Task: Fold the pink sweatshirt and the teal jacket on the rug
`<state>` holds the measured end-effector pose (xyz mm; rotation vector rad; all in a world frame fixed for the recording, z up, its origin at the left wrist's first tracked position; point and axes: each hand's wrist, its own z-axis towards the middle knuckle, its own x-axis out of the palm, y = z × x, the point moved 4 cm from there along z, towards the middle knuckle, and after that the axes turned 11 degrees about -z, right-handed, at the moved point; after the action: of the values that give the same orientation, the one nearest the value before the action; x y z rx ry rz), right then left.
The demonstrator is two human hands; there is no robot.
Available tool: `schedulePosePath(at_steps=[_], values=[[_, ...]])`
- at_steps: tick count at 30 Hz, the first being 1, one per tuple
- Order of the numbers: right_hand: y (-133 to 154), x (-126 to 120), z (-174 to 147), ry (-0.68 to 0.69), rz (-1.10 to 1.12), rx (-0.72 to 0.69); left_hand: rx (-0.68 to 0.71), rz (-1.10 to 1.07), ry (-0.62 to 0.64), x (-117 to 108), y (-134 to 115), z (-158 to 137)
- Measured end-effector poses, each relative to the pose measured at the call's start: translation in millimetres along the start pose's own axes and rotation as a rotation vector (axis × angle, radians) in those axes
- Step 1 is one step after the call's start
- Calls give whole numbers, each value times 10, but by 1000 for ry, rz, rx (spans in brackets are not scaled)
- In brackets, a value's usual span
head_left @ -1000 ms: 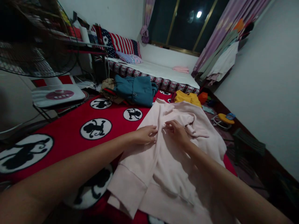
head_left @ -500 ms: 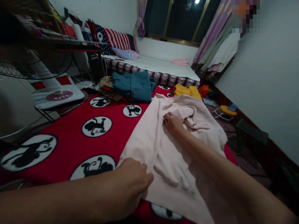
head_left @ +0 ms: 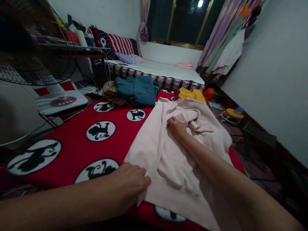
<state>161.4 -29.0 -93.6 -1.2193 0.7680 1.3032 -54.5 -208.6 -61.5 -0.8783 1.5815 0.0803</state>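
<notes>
A pale pink sweatshirt lies spread over a red blanket printed with black monkey figures in white ovals. One side of it is folded inward, leaving a long crease down its left part. My left hand is closed on the near left edge of the sweatshirt, close to its hem band. Farther up, my right hand pinches the fabric along the crease, beside a bunched-up sleeve. The fingertips of my left hand are partly hidden.
Beyond the sweatshirt lie a folded teal garment and a yellow garment. A fan stands at left. At right are a yellow-topped stool and a dark green chair. A bed is under the window.
My left hand has shifted slightly left and the sweatshirt's near left corner with it. My right hand stays at the crease. The view has tilted a little.
</notes>
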Motion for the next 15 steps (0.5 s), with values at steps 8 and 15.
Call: schedulePosePath(at_steps=[8,15], values=[[-190,-191,152,-93,92,45,-22,-417,-198,-551,-119,71],[-369,-228,336,-163,101,54,99,-465,-178,-257,-297,414]])
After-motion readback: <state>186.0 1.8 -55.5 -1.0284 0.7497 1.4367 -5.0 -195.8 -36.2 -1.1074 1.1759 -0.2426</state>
